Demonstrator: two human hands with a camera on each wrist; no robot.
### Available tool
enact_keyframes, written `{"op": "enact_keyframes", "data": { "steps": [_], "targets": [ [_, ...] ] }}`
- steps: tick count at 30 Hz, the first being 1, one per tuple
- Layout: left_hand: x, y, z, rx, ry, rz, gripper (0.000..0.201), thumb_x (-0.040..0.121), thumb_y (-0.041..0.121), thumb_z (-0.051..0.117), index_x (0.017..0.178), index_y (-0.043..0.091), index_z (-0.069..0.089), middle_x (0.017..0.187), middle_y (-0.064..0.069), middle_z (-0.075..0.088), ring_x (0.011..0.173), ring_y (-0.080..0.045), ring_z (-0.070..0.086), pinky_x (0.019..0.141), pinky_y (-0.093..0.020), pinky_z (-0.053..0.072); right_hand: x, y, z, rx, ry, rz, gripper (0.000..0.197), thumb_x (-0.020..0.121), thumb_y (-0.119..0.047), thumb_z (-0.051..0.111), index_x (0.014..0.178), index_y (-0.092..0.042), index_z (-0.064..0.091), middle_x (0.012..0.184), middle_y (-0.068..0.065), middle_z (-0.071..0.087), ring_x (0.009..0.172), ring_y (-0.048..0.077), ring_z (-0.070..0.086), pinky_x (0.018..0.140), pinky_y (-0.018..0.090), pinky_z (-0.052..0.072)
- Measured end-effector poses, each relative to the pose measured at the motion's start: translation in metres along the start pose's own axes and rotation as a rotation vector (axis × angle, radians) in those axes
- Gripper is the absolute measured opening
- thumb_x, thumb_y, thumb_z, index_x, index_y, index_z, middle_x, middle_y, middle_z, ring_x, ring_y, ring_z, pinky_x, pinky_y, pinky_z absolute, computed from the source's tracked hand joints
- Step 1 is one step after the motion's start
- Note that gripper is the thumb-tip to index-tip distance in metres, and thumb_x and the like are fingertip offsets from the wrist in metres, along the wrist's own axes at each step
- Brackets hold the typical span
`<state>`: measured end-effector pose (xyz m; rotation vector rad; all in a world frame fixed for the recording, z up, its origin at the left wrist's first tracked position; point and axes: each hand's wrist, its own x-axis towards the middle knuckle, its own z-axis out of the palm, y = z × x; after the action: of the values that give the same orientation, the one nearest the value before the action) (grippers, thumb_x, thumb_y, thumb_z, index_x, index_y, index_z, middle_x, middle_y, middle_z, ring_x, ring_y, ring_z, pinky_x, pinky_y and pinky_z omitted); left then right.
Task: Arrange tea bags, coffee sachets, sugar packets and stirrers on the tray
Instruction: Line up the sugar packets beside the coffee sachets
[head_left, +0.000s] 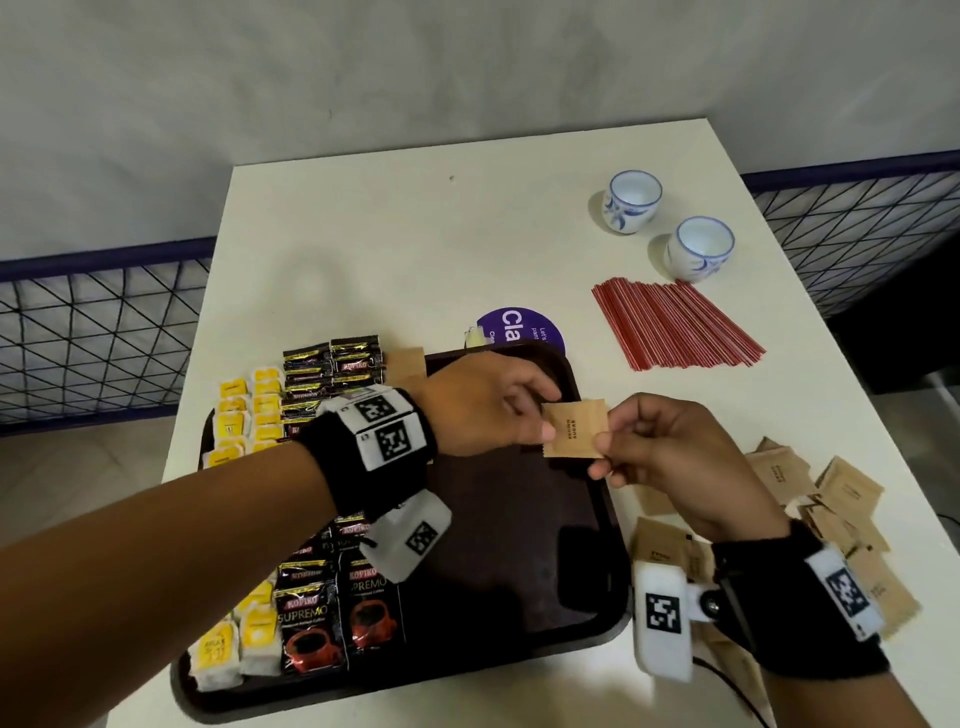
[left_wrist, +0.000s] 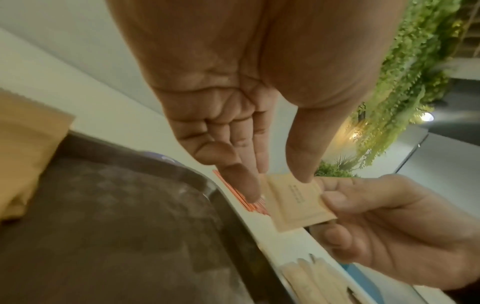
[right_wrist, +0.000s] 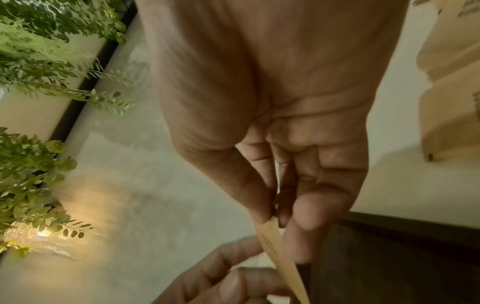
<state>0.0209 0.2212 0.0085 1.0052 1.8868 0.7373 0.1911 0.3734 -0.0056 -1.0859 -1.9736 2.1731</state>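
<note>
While your right hand (head_left: 670, 467) pinches one edge of the flat brown paper sugar packet (head_left: 574, 428), your left hand (head_left: 483, 410) pinches the opposite edge, holding it above the dark brown plastic tray (head_left: 597, 519) near the bench's front right edge.

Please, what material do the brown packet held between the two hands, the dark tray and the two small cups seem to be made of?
Brown packet: seemingly matte kraft paper; its edges are crimped and it bends between the left hand and right hand.
Tray: probably hard plastic, dark brown, with a dull sheen and moulded rim.
Cups: likely glazed ceramic, glossy white with blue painting.
</note>
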Motion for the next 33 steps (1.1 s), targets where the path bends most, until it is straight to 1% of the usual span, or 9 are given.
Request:
{"op": "enact_keyframes", "data": {
  "steps": [3,6,9,15,19,22,25,28,33],
  "targets": [
    [0.005,-0.002,0.003,-0.1,0.016,0.011,0.035,0.08,0.018,0.08,0.112,0.023,0.067,0.092,-0.001,0.075,0.085,-0.012,0.071,0.086,-0.029,0.056,0.001,-0.001,0.006,0.039,-0.023,-0.001,0.011,0.085,0.011,0.066,0.087,0.002,0.06,0.074,0.022,0.067,0.064,0.031,0.07,0.053,0.028,0.054],
    [0.003,-0.002,0.002,-0.145,0.072,0.002,0.028,0.08,0.017,0.08,0.106,0.019,0.072,0.09,-0.009,0.074,0.074,-0.008,0.065,0.074,-0.021,0.052,-0.001,-0.001,0.008,0.056,-0.04,0.002,0.011,0.085,0.011,0.066,0.087,0.0,0.061,0.074,0.019,0.068,0.063,0.03,0.07,0.054,0.028,0.055],
    [0.001,-0.001,0.001,-0.151,0.073,0.003,0.024,0.08,0.016,0.08,0.103,0.016,0.074,0.091,-0.003,0.075,0.074,0.0,0.064,0.07,-0.013,0.048,-0.001,-0.002,0.007,0.033,-0.042,-0.011,0.009,0.086,0.01,0.066,0.09,0.002,0.064,0.071,0.017,0.068,0.063,0.029,0.069,0.056,0.029,0.054],
    [0.0,-0.005,-0.005,-0.193,0.086,0.014,0.022,0.078,0.009,0.08,0.096,0.019,0.074,0.081,0.005,0.072,0.073,-0.002,0.063,0.07,-0.016,0.048,0.0,-0.003,0.012,0.013,-0.069,-0.013,0.01,0.087,0.009,0.066,0.089,-0.001,0.064,0.078,0.019,0.069,0.069,0.032,0.072,0.057,0.031,0.056],
    [-0.009,-0.006,-0.028,-0.074,0.12,0.053,0.02,0.084,0.007,0.073,0.095,0.023,0.075,0.076,0.013,0.07,0.065,0.002,0.058,0.065,-0.012,0.044,-0.002,0.007,-0.013,-0.359,0.053,-0.069,0.011,0.083,-0.007,0.074,0.084,-0.017,0.07,0.078,0.002,0.072,0.075,0.021,0.072,0.064,0.033,0.053],
    [-0.018,-0.016,-0.051,0.025,0.157,-0.006,0.026,0.088,0.005,0.067,0.099,0.026,0.076,0.091,0.006,0.072,0.076,-0.014,0.068,0.069,-0.02,0.056,-0.005,0.016,-0.045,-0.656,0.171,-0.021,0.017,0.079,-0.018,0.078,0.091,-0.025,0.068,0.088,-0.005,0.068,0.083,0.013,0.066,0.073,0.031,0.052],
    [-0.025,-0.028,-0.068,0.048,0.205,-0.073,0.029,0.085,0.0,0.069,0.097,0.025,0.075,0.092,0.0,0.07,0.072,-0.022,0.071,0.073,-0.036,0.061,-0.006,0.031,-0.066,-0.87,0.157,0.012,0.033,0.075,-0.02,0.079,0.104,-0.027,0.065,0.094,-0.003,0.062,0.086,0.009,0.061,0.069,0.026,0.044],
    [-0.03,-0.036,-0.079,0.071,0.233,-0.112,0.027,0.078,-0.002,0.076,0.085,0.023,0.072,0.085,0.0,0.072,0.061,-0.015,0.069,0.069,-0.036,0.057,-0.005,0.042,-0.069,-0.966,0.108,-0.035,0.034,0.078,-0.019,0.075,0.107,-0.03,0.062,0.092,-0.002,0.06,0.088,0.016,0.059,0.066,0.025,0.04],
    [-0.032,-0.048,-0.079,0.134,0.174,-0.171,0.025,0.081,0.003,0.073,0.076,0.027,0.076,0.081,0.003,0.073,0.072,-0.023,0.073,0.076,-0.038,0.061,-0.003,0.052,-0.064,-1.047,0.073,-0.009,0.067,0.076,-0.03,0.078,0.137,-0.033,0.052,0.112,0.003,0.054,0.113,0.019,0.044,0.088,0.03,0.039]
  ]
}}
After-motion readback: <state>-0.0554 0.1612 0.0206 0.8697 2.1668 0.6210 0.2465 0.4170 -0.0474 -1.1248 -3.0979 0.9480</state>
